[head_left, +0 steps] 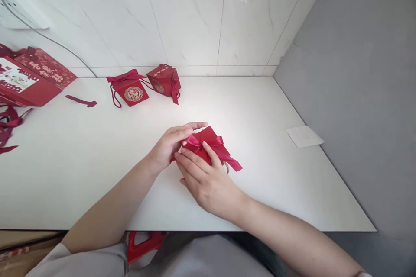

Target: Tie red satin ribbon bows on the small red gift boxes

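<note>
A small red gift box with a red satin ribbon tied in a bow on top sits near the middle of the table, between my two hands. My left hand cups its left side, with the thumb and fingers along the back left edge. Across the front lies my right hand; its index finger rests on the box beside the bow's knot and its other fingers press at the left front corner. One ribbon tail hangs out to the right, over a bit of cord. The box's front and lower sides are mostly hidden.
Two more red gift boxes with ribbons and cords stand by the tiled wall. To the left are a larger red box, loose red ribbons and a red strip. White paper lies at the right edge.
</note>
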Action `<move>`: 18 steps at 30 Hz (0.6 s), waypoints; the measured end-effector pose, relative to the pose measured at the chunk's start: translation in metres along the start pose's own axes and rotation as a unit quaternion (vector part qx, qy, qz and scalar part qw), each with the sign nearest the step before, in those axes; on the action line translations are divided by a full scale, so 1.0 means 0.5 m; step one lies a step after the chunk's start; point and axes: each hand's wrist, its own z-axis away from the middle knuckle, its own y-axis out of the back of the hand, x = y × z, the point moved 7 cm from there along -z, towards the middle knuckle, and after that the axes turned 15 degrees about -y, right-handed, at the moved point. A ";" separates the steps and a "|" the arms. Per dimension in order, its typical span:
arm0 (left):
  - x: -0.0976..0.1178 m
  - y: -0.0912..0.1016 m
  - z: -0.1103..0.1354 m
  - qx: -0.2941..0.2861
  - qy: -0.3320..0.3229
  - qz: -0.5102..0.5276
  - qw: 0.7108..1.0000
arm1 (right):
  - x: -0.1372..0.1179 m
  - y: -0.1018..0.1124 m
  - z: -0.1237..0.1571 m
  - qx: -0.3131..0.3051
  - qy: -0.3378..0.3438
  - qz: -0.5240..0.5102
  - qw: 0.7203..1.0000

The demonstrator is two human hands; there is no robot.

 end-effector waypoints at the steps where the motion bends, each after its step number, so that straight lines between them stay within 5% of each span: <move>1: 0.003 0.001 -0.002 -0.009 -0.013 -0.033 0.999 | 0.009 0.009 -0.002 0.005 0.000 -0.053 0.999; 6: 0.008 0.005 -0.007 -0.073 -0.036 -0.202 0.976 | 0.065 0.056 -0.012 -0.019 0.021 -0.280 0.960; 14: 0.006 0.004 -0.006 -0.089 -0.037 -0.253 0.963 | 0.133 0.050 -0.009 -0.159 -0.126 -0.509 0.837; 18: 0.007 0.000 -0.006 -0.094 -0.044 -0.248 0.963 | 0.160 0.065 -0.011 -0.171 -0.144 -0.490 0.843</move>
